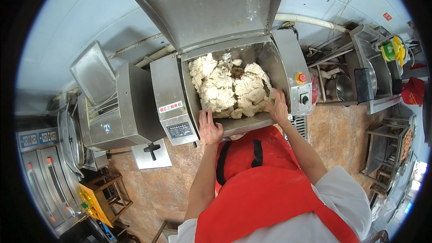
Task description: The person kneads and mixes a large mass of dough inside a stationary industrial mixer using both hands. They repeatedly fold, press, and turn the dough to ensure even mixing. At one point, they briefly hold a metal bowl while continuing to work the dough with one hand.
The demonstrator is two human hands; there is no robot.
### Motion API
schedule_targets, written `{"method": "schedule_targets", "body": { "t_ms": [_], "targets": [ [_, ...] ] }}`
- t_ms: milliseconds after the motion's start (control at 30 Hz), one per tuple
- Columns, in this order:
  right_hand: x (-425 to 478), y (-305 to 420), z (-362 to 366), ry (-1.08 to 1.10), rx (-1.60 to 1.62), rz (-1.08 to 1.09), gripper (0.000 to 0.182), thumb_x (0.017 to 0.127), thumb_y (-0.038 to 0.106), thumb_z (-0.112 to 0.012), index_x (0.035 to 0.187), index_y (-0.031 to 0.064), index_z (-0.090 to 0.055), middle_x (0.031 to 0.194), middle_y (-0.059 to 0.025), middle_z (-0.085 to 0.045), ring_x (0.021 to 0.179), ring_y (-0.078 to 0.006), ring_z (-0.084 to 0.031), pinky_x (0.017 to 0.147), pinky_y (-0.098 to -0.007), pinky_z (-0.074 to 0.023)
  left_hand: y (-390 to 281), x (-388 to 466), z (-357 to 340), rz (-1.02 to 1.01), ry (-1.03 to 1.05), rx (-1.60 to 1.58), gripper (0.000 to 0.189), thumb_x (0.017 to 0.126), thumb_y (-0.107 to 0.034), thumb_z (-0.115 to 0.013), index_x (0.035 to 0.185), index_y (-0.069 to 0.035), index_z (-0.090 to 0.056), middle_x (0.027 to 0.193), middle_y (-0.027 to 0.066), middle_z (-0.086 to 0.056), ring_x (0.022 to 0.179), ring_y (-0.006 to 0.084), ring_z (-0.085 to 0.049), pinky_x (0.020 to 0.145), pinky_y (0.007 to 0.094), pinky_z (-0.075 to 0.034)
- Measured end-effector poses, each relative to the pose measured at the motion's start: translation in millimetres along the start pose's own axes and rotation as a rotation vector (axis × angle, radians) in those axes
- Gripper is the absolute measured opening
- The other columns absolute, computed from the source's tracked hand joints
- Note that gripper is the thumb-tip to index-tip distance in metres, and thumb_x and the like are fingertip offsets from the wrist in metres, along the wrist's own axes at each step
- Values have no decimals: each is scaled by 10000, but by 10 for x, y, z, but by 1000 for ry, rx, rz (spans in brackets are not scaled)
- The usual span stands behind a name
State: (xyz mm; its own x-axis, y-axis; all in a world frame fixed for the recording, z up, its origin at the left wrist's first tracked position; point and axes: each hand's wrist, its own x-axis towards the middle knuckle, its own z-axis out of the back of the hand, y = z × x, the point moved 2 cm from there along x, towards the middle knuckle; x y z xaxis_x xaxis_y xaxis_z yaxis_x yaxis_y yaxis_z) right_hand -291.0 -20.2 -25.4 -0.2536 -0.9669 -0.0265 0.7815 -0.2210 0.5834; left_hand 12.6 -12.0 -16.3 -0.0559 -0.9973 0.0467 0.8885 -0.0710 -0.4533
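Observation:
A rough, lumpy mass of pale dough (216,86) fills much of the stainless steel tub (278,62) of a dough mixer. A brown patch (237,72) shows between its two main lumps. At the tub's front left corner, my left hand (210,131) lies over the rim, its fingers pointing in near the dough's lower edge. My right hand (279,108) reaches over the front right side, fingertips at the dough's right edge; whether they press into it is hard to tell. Neither hand grips anything. Behind the tub, the mixer's steel lid (222,6) stands raised.
A red emergency stop button (301,78) and a rotary switch (304,99) sit on the mixer's right housing. Another steel machine (125,101) stands at left, beyond it an oven (47,175) and a wooden stool (108,192). A sink (381,71) and a rack (388,145) are at right.

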Motion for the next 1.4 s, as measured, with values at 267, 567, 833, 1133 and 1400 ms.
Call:
{"method": "schedule_targets", "body": {
  "t_ms": [267,567,833,1133,1400],
  "targets": [
    [7,-50,-35,-18,-28,14,656,817,195,-678,1367,46,-353,1366,-266,-391,1229,-444,-429,989,-464,-421,7,0,-22,-3,0,3,672,722,-131,-566,1369,-57,-398,1423,202,-378,1326,384,-342,1094,449,-324],
    [7,-56,-35,-6,-36,-33,635,833,222,-668,1364,62,-358,1372,-265,-389,1226,-443,-433,970,-472,-434,-69,20,82,15,24,20,786,706,-136,-625,1427,-65,-318,1504,209,-225,1345,396,-314,1097,440,-323],
    [4,-46,-24,2,-22,-32,640,835,209,-666,1372,47,-355,1378,-264,-386,1240,-442,-422,1000,-459,-414,-150,18,195,67,9,12,937,681,-182,-691,1480,-75,-214,1536,287,4,1357,456,-278,1060,415,-373],
    [9,-28,-18,18,-11,-62,638,824,169,-667,1369,41,-361,1372,-270,-387,1247,-436,-420,1012,-455,-408,-129,50,153,80,161,36,873,701,-193,-670,1479,-241,-277,1553,207,-110,1332,384,-365,974,397,-468],
    [38,-26,-65,-7,-10,-43,685,798,150,-687,1383,46,-345,1390,-246,-360,1262,-431,-393,1021,-456,-390,-49,10,71,36,206,-31,776,719,-246,-648,1440,-244,-363,1433,107,-437,1138,266,-581,860,379,-531]
  ]
}}
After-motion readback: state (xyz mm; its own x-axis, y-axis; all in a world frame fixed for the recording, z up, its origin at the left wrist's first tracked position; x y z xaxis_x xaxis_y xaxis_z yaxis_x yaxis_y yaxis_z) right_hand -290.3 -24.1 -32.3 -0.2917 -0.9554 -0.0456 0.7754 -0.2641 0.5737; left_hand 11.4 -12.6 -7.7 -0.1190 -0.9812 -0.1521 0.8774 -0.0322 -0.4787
